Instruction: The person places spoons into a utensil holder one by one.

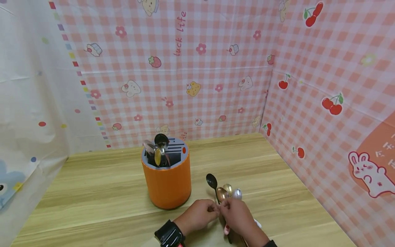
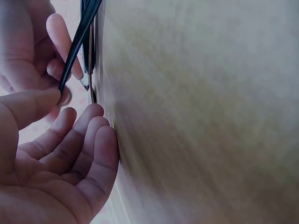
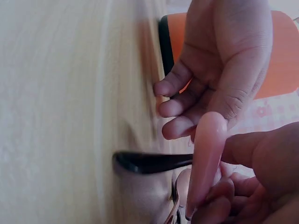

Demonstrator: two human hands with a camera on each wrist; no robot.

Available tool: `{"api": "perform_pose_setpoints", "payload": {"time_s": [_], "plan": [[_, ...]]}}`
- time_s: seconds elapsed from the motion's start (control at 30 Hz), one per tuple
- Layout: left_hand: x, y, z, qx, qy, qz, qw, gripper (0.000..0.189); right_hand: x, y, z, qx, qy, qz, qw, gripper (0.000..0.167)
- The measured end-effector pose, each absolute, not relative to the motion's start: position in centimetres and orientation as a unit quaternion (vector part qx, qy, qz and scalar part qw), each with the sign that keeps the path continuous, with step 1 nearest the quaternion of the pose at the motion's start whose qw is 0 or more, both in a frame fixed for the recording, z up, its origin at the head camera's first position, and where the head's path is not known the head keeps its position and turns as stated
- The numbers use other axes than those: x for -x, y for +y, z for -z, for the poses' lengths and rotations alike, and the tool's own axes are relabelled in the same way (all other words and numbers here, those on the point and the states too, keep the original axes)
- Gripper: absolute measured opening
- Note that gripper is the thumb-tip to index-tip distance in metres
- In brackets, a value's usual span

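Note:
A black spoon [image 1: 211,180] lies at a slant, its bowl away from me and its handle [image 2: 81,42] passing between my hands. My left hand [image 1: 200,213] pinches that handle near its middle, thumb at the handle and the other fingers loosely bent. Against it, fingertips almost meeting, my right hand [image 1: 240,214] grips a utensil by its smooth pink handle [image 3: 208,158]; the utensil's far end is hidden. Just beyond the right hand sit a copper spoon [image 1: 222,194], a gold spoon [image 1: 227,187] and a silver spoon [image 1: 237,193], their handles mostly covered by that hand.
An orange cylindrical holder [image 1: 168,187] with a grey slotted top stands left of the spoons, several utensils [image 1: 160,149] upright in it. A white handle end [image 1: 257,223] shows beside the right wrist. Patterned cloth walls [image 1: 185,68] border the wooden table [image 1: 92,185].

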State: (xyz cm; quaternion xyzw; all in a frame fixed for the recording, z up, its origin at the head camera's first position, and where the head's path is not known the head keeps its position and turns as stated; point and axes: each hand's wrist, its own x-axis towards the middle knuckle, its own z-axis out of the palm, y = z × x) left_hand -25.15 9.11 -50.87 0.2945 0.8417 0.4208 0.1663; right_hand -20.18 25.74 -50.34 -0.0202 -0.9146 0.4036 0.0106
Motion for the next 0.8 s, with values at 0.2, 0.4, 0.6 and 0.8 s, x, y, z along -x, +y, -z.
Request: {"api": "perform_pose_setpoints", "payload": {"time_s": [0.2, 0.4, 0.6, 0.8], "plan": [[25.2, 9.3, 50.9, -0.292, 0.840, -0.424, 0.175, 0.013, 20.3, 25.6, 50.0, 0.043, -0.895, -0.443, 0.031, 0.015], [25.4, 9.5, 50.7, -0.263, 0.822, -0.460, 0.208, 0.011, 20.4, 25.5, 49.8, 0.064, -0.869, -0.488, 0.040, 0.017], [25.5, 9.6, 50.4, -0.229, 0.792, -0.516, 0.233, 0.009, 20.5, 25.2, 49.5, 0.076, -0.842, -0.532, 0.053, 0.020], [25.5, 9.5, 50.1, -0.226, 0.789, -0.526, 0.222, 0.013, 20.8, 25.2, 49.2, 0.067, -0.832, -0.546, 0.068, 0.016]]}}
